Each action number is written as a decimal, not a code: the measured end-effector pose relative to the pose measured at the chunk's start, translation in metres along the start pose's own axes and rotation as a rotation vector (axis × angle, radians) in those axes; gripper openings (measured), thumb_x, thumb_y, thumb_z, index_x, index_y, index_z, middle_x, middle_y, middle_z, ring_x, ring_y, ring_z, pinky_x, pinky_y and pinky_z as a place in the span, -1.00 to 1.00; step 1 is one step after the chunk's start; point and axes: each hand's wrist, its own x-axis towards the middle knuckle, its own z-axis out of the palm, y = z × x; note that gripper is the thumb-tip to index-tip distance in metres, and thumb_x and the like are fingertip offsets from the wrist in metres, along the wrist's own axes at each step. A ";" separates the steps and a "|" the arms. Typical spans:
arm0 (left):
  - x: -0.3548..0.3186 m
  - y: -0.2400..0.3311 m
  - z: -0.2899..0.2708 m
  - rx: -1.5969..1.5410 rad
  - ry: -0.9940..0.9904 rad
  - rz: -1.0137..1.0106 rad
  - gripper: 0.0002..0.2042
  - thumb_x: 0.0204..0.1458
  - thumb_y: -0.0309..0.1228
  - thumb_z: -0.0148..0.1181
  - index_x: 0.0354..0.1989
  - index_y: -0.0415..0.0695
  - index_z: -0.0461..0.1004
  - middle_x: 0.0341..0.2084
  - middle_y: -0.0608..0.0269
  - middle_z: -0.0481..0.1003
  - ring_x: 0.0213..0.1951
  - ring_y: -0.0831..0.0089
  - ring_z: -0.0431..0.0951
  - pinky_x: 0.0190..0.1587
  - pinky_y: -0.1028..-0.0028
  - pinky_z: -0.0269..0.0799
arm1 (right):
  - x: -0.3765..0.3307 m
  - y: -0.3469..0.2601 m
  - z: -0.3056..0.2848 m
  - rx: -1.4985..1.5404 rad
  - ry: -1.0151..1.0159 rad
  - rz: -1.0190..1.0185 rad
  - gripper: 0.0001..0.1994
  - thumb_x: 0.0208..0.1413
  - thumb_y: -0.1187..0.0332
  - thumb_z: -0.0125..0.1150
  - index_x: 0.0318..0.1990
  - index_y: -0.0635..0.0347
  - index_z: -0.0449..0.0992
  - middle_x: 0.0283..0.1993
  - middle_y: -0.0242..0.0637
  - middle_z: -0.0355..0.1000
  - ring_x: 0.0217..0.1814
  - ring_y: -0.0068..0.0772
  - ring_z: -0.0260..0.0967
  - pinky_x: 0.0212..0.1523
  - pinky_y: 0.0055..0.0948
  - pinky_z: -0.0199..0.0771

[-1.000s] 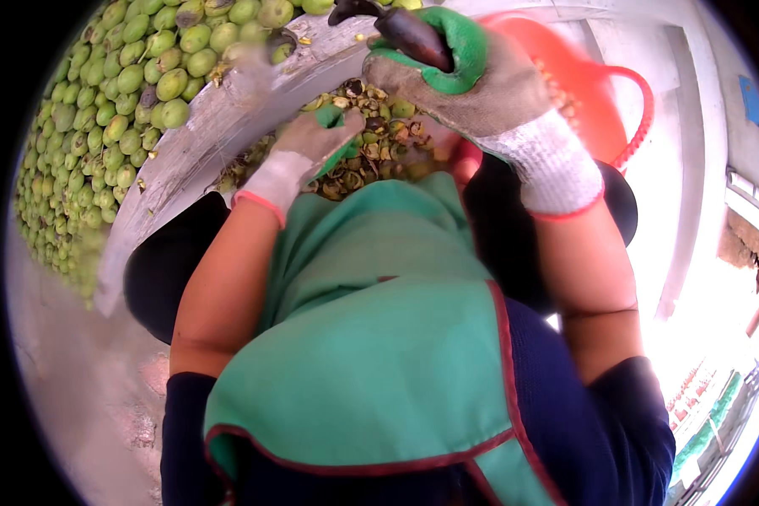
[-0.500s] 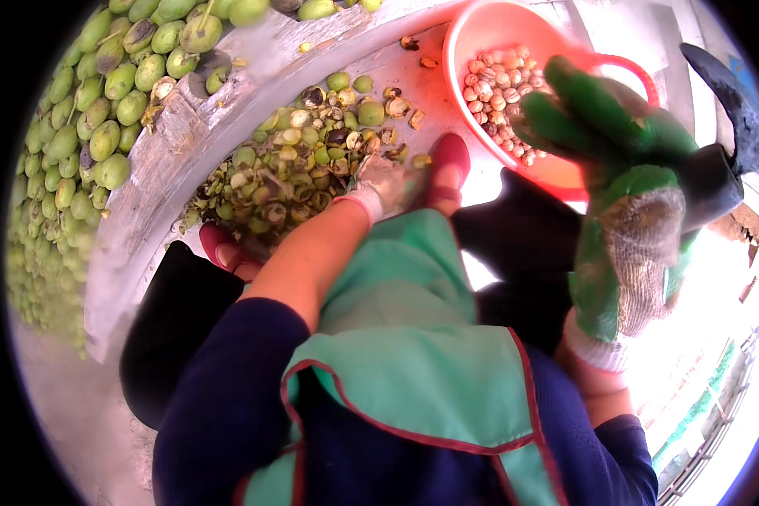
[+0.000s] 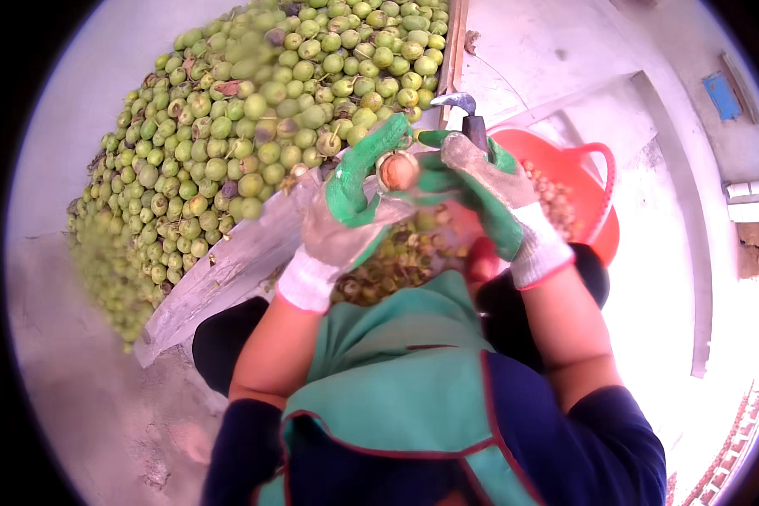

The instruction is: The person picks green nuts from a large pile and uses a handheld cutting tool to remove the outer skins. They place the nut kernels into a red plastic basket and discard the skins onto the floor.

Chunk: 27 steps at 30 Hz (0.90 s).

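In my gloved left hand (image 3: 346, 202) is a walnut (image 3: 398, 172), its brown shell bare at the front and some pale husk round it. The fingers curl about it in front of my apron. My right hand (image 3: 502, 185), in a matching green and white glove, is closed round the dark handle of a hooked knife (image 3: 474, 128). The curved blade points up and left, away from the nut. Both hands are close together, the right fingers just beside the walnut. Below them lie cut green husks (image 3: 396, 266), partly hidden by my hands.
A large heap of green-husked walnuts (image 3: 219, 152) fills the far left behind a pale board (image 3: 228, 244). To the right stands a red plastic basket (image 3: 603, 202) with a looped handle, holding shelled-out brown walnuts (image 3: 552, 198). My knees are spread on either side of the husks.
My left hand has risen from the husk pile and now holds a walnut. The right hand, with the knife, has come down and inward beside it. The view has shifted toward the green heap.
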 end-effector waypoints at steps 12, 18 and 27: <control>-0.061 -0.001 -0.029 -0.951 -0.028 -0.417 -0.48 0.30 -0.21 0.05 0.35 -0.22 0.19 0.07 0.12 0.46 0.03 0.22 0.53 0.06 0.26 0.53 | -0.008 0.028 0.060 -0.871 0.005 -0.827 -0.55 -0.03 0.20 0.49 0.01 0.11 0.54 -0.17 -0.14 0.57 -0.20 -0.09 0.57 -0.19 -0.26 0.57; -0.077 -0.002 -0.018 -0.887 0.068 -0.520 -0.61 0.31 -0.18 0.06 0.16 -0.19 0.37 -0.16 0.14 0.53 -0.17 0.21 0.62 -0.14 0.19 0.63 | -0.024 0.030 0.056 -1.124 -0.080 -0.721 -0.55 -0.04 0.08 0.43 -0.01 0.04 0.56 -0.09 -0.12 0.56 -0.16 0.08 0.55 -0.26 -0.06 0.56; -0.094 -0.016 -0.006 -0.867 -0.014 -0.645 -0.60 0.35 -0.14 0.00 0.17 -0.18 0.39 -0.19 0.21 0.57 -0.29 0.40 0.64 -0.30 0.43 0.62 | -0.041 0.057 0.045 -0.999 -0.189 -0.625 -0.46 -0.07 0.24 0.51 0.09 0.17 0.49 -0.01 -0.12 0.53 -0.06 -0.01 0.53 -0.05 -0.17 0.55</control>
